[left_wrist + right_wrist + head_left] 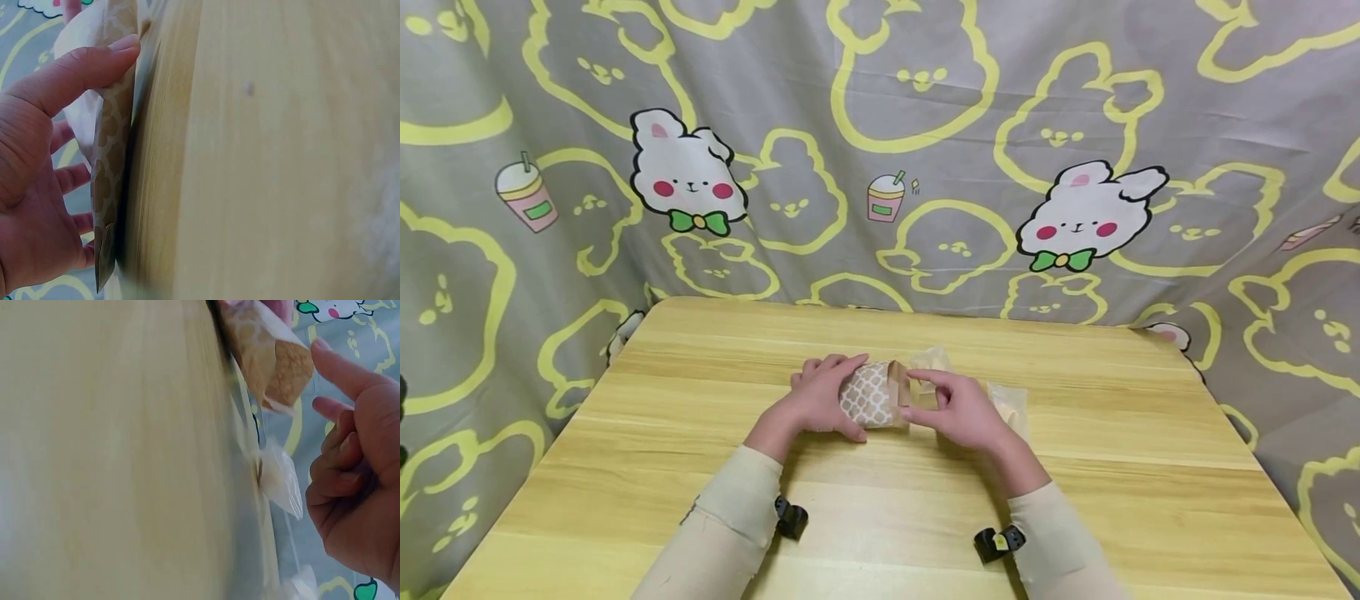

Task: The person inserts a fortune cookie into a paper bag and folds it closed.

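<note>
A brown paper bag (867,396) with a white lattice print lies on the wooden table, its end turned to the right. My left hand (822,396) grips its left part, the thumb along the near side and the fingers spread over the far side. The left wrist view shows that thumb on the edge of the patterned paper (112,144). At the other end, my right hand (958,408) holds its thumb and forefinger apart, fingertips right by the bag's end, the other fingers curled in. Plain brown (292,372) shows at that end in the right wrist view.
A clear plastic packet (934,358) lies just behind the right hand. Another clear packet (1017,407) lies to the right, partly hidden by that hand. The table (1112,500) runs back to a grey curtain (805,100) with cartoon prints.
</note>
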The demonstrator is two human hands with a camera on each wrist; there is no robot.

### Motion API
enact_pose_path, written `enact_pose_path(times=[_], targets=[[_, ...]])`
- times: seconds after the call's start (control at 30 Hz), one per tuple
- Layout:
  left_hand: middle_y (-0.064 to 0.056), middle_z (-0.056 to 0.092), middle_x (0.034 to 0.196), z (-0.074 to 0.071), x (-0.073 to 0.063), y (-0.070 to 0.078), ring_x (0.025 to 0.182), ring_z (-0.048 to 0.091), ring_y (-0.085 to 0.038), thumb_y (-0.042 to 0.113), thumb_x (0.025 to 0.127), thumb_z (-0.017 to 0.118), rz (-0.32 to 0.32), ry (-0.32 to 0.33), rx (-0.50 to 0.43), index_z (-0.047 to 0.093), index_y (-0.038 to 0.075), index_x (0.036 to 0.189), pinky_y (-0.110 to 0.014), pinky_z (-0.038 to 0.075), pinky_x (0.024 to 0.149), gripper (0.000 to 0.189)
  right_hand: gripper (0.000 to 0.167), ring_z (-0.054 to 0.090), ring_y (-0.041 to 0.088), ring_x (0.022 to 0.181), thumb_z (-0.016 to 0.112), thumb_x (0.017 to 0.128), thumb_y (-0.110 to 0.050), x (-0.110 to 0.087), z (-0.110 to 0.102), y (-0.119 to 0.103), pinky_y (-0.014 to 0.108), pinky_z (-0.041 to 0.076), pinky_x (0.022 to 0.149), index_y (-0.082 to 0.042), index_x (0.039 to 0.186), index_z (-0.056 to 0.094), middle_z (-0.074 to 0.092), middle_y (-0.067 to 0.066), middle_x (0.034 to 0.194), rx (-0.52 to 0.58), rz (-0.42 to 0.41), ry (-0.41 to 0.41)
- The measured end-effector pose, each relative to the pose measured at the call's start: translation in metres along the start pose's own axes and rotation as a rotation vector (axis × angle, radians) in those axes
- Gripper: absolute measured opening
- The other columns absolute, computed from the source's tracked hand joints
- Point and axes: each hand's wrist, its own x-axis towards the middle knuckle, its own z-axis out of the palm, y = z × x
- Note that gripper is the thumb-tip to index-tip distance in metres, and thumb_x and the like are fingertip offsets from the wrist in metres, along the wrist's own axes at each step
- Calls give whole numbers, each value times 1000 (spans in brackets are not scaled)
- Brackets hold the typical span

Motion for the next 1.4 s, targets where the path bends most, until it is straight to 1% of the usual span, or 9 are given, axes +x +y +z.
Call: enact_pose_path(times=[0.13,0.27,0.5,0.63,0.8,0.93,1.07,1.17,1.4], targets=[[-5,41,148,-1,1,1,128,32,-38,45,54,97,3,1,2,36,29,157,-57,27,96,120,73,41,11,50,91,73,-39,1,-12,4,28,35,47,-17,137,64,46,-3,56,-17,-13,-13],[-5,40,148,-2,2,1,128,31,-37,44,54,97,8,0,-7,36,29,156,-56,26,95,120,81,43,14,51,93,70,-37,4,-25,6,30,37,49,-15,140,60,48,0,58,-7,-13,-33],[-5,41,147,-3,3,2,128,31,-36,44,54,97,4,-3,-14,37,29,156,-55,26,96,120,84,42,16,54,94,69,-31,15,-40,16,31,39,53,-19,143,56,47,2,62,9,20,-35],[-5,41,147,-4,2,2,128,31,-36,44,54,97,1,0,-16,37,29,156,-55,26,96,120,87,43,17,56,95,68,-27,22,-43,22,32,41,54,-19,144,54,48,3,65,5,39,-41],[-5,41,147,-3,1,1,129,30,-38,44,54,97,0,1,-13,37,28,156,-56,26,96,120,93,42,17,57,95,68,-29,28,-48,30,32,41,55,-17,148,50,48,3,67,6,52,-69],[-5,41,148,-3,1,0,130,30,-38,45,55,97,-2,3,-3,36,29,156,-56,27,96,120,97,42,17,57,95,67,-31,32,-50,36,32,41,56,-14,150,47,48,3,66,14,60,-93],[-5,41,148,-3,1,-1,129,30,-38,44,55,97,-7,6,1,36,30,156,-56,27,96,119,97,42,18,57,95,68,-30,36,-51,41,31,40,55,-14,150,46,47,3,66,19,74,-108],[-6,41,148,-3,0,-1,129,31,-38,44,55,97,-6,5,-3,36,29,156,-56,27,96,120,97,41,17,57,95,68,-29,38,-51,45,31,39,55,-13,151,45,47,3,65,18,84,-125],[-5,42,147,-1,0,-2,130,30,-38,44,55,97,-8,-3,-3,35,29,157,-57,27,98,120,99,41,17,57,93,71,-21,39,-53,56,30,40,55,-10,153,40,46,3,64,81,105,-178]])
